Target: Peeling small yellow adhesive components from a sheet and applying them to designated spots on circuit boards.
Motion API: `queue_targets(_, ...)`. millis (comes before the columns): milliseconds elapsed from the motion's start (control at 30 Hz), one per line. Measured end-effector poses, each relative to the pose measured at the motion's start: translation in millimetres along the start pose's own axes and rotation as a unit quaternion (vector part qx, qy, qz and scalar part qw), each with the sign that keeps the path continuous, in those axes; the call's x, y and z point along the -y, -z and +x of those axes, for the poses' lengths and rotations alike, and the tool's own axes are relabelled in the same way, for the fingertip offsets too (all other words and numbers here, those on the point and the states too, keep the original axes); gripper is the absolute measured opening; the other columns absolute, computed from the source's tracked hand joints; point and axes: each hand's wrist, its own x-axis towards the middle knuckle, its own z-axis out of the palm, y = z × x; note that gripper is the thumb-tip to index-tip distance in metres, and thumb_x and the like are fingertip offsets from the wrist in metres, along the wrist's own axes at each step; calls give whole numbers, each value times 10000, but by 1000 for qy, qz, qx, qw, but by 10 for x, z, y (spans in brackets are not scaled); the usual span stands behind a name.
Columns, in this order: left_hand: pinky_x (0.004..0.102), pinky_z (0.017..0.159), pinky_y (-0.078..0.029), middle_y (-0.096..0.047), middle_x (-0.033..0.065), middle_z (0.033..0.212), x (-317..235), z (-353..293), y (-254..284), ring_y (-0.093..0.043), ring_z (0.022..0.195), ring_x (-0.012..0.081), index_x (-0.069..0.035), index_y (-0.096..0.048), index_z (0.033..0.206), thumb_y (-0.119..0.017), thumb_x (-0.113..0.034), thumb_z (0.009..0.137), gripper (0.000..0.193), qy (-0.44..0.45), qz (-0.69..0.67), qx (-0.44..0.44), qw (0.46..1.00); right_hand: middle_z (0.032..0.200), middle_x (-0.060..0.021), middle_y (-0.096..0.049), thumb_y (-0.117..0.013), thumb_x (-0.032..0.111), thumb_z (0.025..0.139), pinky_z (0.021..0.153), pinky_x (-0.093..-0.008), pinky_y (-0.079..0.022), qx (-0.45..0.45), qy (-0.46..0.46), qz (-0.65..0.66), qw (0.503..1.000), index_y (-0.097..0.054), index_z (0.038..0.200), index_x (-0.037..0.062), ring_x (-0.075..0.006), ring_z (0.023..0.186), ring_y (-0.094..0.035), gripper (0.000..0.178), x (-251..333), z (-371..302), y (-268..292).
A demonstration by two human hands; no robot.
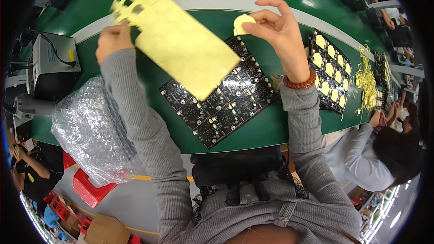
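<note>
Green workbench [272, 127], left hand [114, 41] pinching a yellow sheet [181, 40], right hand [281, 29] pinching 1 rounded yellow piece [240, 23], black circuit-board panel [226, 113] nearer

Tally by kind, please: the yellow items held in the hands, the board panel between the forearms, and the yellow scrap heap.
Yellow sheet in the left hand: 1
Rounded yellow piece in the right hand: 1
Black board panel: 1
Yellow scrap heap: 1
Total: 4

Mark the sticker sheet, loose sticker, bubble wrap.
Yellow sticker sheet [181, 41], head view: middle of face.
Loose yellow sticker [240, 21], head view: flat face.
Bubble wrap [92, 129], head view: crumpled middle.
</note>
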Motion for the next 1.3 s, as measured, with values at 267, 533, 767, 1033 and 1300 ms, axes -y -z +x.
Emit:
queue_targets(267,257,627,-457,-602,44,705,-327,-412,-520,-577,668,148,-32,-580,945,-639,-186,769,241,-316,-95,-39,943,782,-79,-596,-691,9,671,651,-194,-439,39,-90,-64,993,-410,1053,-9,-94,696,-543,475,-249,9,181)
queue_targets(533,209,630,-457,-622,42,747,-396,-666,-779,-568,677,82,-16,-641,903,-640,-200,782,220,-163,-98,394,899,796,-93,-601,-680,8,680,661,-202,-444,29,-104,-47,993,-399,1057,-21,-114,726,-562,471,-323,-55,172)
queue_targets(767,190,650,-466,-627,43,763,-384,-664,-827,-570,689,72,19,-630,909,-638,-159,788,216,-145,-169,439,870,820,-110,-602,-680,18,682,677,-215,-445,19,-140,2,990,-382,1064,-29,-128,741,-566,487,-312,-78,203)
queue_targets(1033,181,637,-462,-627,43,762,-400,-686,-837,-564,670,63,16,-631,905,-644,-136,779,198,-165,-164,414,880,848,-130,-603,-681,29,684,695,-230,-446,12,-179,59,982,-363,1072,-39,-145,759,-570,506,-264,-85,204)
queue_targets(1300,227,582,-456,-591,12,693,-433,-754,-816,-548,602,92,-44,-620,816,-659,-97,726,111,-387,-41,280,877,868,-141,-606,-680,39,689,713,-240,-443,8,-209,89,974,-350,1078,-43,-154,776,-571,517,-227,-75,212)
